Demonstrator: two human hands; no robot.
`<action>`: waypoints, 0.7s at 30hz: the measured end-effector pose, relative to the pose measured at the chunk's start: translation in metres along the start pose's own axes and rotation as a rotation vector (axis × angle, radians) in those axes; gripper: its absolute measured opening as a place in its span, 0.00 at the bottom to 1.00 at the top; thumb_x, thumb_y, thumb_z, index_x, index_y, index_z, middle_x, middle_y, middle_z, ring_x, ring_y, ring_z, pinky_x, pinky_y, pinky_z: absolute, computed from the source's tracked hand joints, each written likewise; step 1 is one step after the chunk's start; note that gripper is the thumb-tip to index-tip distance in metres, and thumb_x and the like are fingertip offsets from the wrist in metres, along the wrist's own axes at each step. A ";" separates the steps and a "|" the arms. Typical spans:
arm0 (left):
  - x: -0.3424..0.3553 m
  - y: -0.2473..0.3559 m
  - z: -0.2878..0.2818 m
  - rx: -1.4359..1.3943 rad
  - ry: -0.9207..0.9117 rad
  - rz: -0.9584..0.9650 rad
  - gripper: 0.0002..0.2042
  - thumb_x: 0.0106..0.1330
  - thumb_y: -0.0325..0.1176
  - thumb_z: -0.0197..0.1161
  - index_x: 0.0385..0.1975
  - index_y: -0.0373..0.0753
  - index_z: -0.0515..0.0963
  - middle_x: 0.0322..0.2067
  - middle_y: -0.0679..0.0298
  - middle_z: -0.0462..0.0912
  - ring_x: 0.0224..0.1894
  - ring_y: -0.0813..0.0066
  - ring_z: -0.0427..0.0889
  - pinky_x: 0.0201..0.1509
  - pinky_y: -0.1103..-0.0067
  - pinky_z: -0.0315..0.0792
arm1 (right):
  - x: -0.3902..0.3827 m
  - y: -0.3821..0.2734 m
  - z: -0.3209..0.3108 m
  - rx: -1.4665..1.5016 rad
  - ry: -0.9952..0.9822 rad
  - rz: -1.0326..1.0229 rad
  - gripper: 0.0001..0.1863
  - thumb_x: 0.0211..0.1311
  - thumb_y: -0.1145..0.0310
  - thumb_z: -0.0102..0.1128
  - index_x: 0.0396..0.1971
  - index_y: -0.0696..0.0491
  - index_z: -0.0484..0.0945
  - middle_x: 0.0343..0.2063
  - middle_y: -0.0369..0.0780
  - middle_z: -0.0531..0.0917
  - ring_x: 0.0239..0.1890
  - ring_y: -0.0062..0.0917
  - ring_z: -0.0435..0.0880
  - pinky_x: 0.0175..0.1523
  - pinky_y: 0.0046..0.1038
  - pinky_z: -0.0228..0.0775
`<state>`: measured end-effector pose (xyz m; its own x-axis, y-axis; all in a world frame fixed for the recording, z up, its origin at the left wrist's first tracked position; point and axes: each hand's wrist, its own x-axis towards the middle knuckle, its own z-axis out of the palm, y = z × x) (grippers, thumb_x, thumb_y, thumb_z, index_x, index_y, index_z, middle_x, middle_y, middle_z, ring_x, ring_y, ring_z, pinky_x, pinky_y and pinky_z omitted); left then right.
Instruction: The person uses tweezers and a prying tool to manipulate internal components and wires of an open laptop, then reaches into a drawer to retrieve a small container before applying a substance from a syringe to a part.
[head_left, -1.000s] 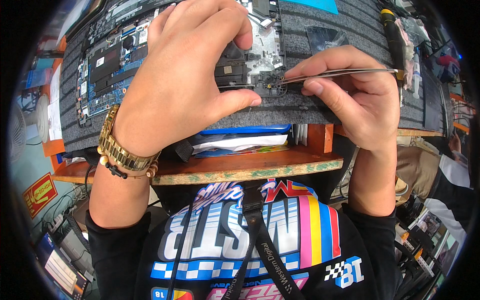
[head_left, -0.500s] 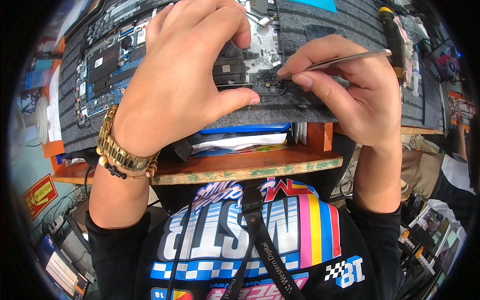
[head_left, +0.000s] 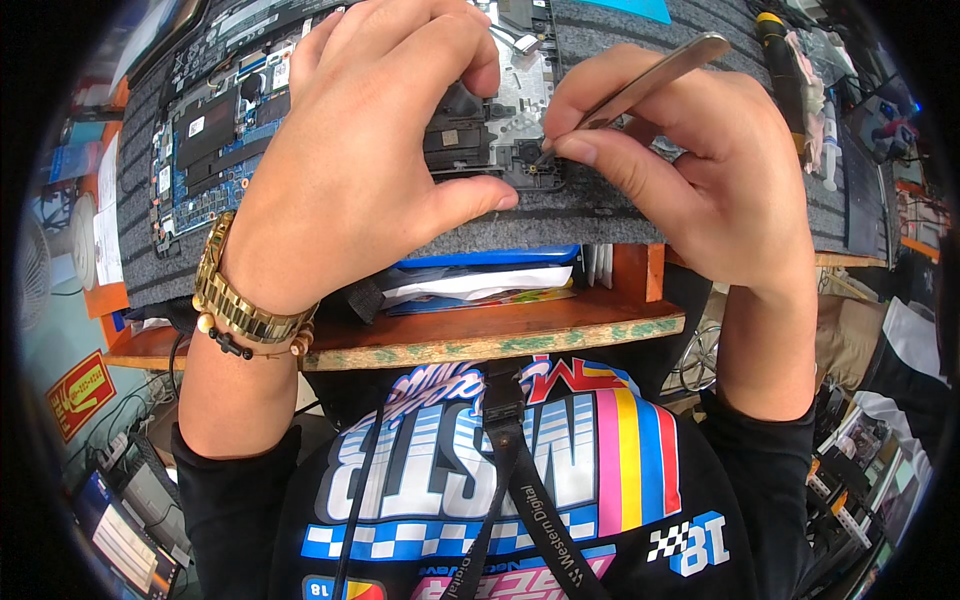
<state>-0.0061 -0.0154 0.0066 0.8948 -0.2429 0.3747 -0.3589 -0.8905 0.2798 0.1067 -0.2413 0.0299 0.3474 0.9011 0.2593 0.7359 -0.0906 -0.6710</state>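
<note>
An opened laptop chassis [head_left: 521, 118] with a silvery metal base lies on the mat at the top of the view. Across its middle rests my left hand [head_left: 350, 170], knuckles up, fingers bent and thumb stretched apart; its palm hides part of the chassis, and I see nothing held. My right hand [head_left: 720, 190] pinches metal tweezers [head_left: 655, 82] between thumb and index finger. Their tip reaches down to a small black part [head_left: 527, 153] in the chassis's near right corner. To the left of my left hand shows a blue circuit board [head_left: 240, 165] with black covers.
A grey striped mat [head_left: 640, 215] covers the bench. Below its near edge, a wooden shelf [head_left: 500, 330] holds papers and a blue folder [head_left: 490, 257]. A yellow-and-black handled tool [head_left: 775, 45] and a white syringe-like tube [head_left: 830, 165] lie at the right. A turquoise sheet [head_left: 640, 9] lies at the far edge.
The tweezers have swung to a steeper angle, their rear end rising away from me and to the left. My right fingers have shifted slightly left. My left hand stays put.
</note>
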 end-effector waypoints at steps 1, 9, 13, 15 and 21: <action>0.000 0.000 0.000 0.000 -0.005 -0.005 0.30 0.45 0.41 0.88 0.47 0.42 0.79 0.65 0.58 0.79 0.69 0.52 0.74 0.72 0.62 0.63 | 0.001 -0.003 0.000 0.001 -0.001 0.000 0.03 0.67 0.80 0.68 0.39 0.63 0.85 0.37 0.40 0.89 0.34 0.26 0.89 0.39 0.24 0.80; -0.002 0.000 0.003 -0.005 0.029 -0.010 0.32 0.45 0.40 0.88 0.49 0.42 0.79 0.65 0.58 0.79 0.69 0.53 0.74 0.72 0.62 0.63 | 0.003 -0.009 0.004 -0.081 0.006 -0.087 0.05 0.63 0.80 0.70 0.37 0.61 0.84 0.34 0.42 0.88 0.31 0.35 0.88 0.36 0.28 0.79; 0.008 -0.001 -0.006 -0.098 -0.027 -0.006 0.28 0.47 0.39 0.87 0.45 0.40 0.77 0.56 0.53 0.77 0.61 0.50 0.75 0.66 0.62 0.66 | -0.001 -0.007 0.006 -0.183 -0.018 -0.115 0.05 0.62 0.80 0.71 0.36 0.60 0.83 0.34 0.41 0.88 0.31 0.37 0.88 0.35 0.30 0.79; 0.010 -0.001 -0.008 -0.117 -0.039 0.006 0.27 0.48 0.38 0.86 0.43 0.39 0.76 0.52 0.51 0.76 0.58 0.50 0.75 0.64 0.63 0.66 | 0.000 -0.008 0.008 -0.172 0.010 -0.152 0.06 0.61 0.80 0.72 0.35 0.60 0.83 0.34 0.41 0.87 0.31 0.38 0.88 0.34 0.31 0.78; 0.010 0.002 -0.008 -0.068 -0.057 -0.036 0.26 0.50 0.40 0.85 0.42 0.40 0.76 0.52 0.51 0.76 0.57 0.50 0.75 0.64 0.63 0.66 | 0.003 -0.012 0.008 -0.182 0.011 -0.163 0.06 0.60 0.80 0.71 0.35 0.59 0.82 0.34 0.40 0.87 0.31 0.38 0.87 0.34 0.32 0.77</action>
<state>-0.0006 -0.0170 0.0178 0.9202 -0.2349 0.3131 -0.3422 -0.8710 0.3524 0.0944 -0.2339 0.0327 0.2216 0.9053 0.3623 0.8748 -0.0205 -0.4840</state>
